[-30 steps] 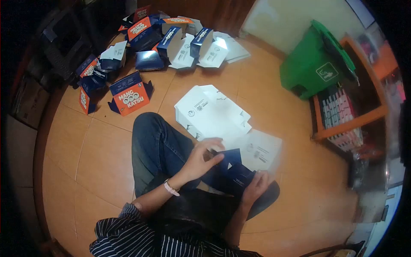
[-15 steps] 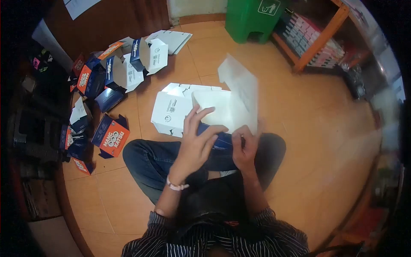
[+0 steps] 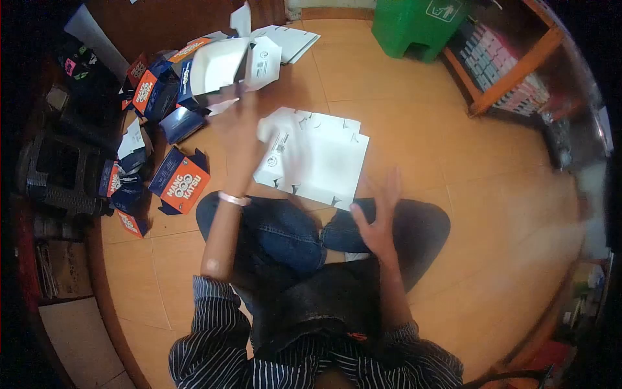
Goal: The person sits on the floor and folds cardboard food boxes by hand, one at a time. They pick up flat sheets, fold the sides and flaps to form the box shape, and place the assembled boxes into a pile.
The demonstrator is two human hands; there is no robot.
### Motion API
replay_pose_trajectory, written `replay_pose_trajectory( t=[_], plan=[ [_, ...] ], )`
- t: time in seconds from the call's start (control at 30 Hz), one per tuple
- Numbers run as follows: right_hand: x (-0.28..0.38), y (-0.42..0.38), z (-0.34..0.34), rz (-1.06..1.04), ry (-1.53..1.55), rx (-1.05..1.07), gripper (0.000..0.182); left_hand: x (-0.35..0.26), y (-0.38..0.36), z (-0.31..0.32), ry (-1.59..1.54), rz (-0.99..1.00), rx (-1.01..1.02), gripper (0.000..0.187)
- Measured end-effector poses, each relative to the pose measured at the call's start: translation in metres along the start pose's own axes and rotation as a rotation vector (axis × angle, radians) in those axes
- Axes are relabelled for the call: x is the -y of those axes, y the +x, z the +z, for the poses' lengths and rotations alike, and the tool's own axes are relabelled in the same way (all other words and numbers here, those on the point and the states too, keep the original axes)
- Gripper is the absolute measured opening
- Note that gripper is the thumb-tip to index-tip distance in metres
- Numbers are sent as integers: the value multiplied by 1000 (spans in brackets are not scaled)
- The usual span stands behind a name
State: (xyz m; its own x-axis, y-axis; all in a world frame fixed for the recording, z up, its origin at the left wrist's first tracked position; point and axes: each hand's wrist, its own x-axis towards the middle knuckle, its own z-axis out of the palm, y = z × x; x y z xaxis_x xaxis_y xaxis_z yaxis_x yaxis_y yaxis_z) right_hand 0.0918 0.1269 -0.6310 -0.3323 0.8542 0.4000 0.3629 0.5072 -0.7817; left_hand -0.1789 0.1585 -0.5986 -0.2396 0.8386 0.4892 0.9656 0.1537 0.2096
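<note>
A folded paper food box (image 3: 220,63), white inside, sits tilted at the pile of boxes in the upper left. My left hand (image 3: 238,129) reaches up just below it, fingertips at its lower edge; motion smears the fingers. My right hand (image 3: 379,220) is open, fingers spread, at the lower right corner of the flat white box sheets (image 3: 330,159). These sheets lie on the floor in front of my crossed legs, printed with a small round logo and a code on the left flap.
Folded orange and navy boxes (image 3: 183,183) lie scattered along the left. More flat sheets (image 3: 291,40) rest behind the pile. A green bin (image 3: 411,32) stands at the back, beside a wooden shelf (image 3: 515,68) with stacked packs.
The white-lined box went from between both hands to the pile at upper left, along with my left hand. My right hand let go of it and spread its fingers. The view shifted slightly.
</note>
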Motion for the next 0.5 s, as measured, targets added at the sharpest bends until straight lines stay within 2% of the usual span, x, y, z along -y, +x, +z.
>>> replay_pose_trajectory(
  t=[0.07,0.1,0.17,0.23,0.27,0.3,0.33,0.37,0.43,0.47,0.5],
  plan=[
    [-17,-3,1,77,-79,-83,50,5,-34,95,30,296,308,78],
    [-20,-5,1,80,-76,-80,50,-24,-48,87,-51,434,521,75],
    [-22,-7,0,257,234,-141,47,-30,-79,140,-10,670,546,56],
    [-30,-13,-5,261,206,-115,46,-31,-79,170,36,642,852,37],
    [-36,-18,-8,281,174,-95,46,-27,-73,176,41,624,838,37],
    [-44,-23,-10,264,179,-82,46,-25,-63,175,75,621,937,31],
    [-55,-29,-10,369,207,-59,45,-22,-56,174,109,617,1038,25],
    [-64,-32,-7,476,236,-37,44,-21,-51,171,115,602,1029,25],
    [-79,-37,4,493,258,13,43,-17,-44,167,-32,610,958,31],
    [-84,-38,9,524,271,57,42,-7,-57,176,-180,768,693,28],
    [-85,-39,15,520,277,63,42,-4,-68,186,-172,762,693,28]
  ],
)
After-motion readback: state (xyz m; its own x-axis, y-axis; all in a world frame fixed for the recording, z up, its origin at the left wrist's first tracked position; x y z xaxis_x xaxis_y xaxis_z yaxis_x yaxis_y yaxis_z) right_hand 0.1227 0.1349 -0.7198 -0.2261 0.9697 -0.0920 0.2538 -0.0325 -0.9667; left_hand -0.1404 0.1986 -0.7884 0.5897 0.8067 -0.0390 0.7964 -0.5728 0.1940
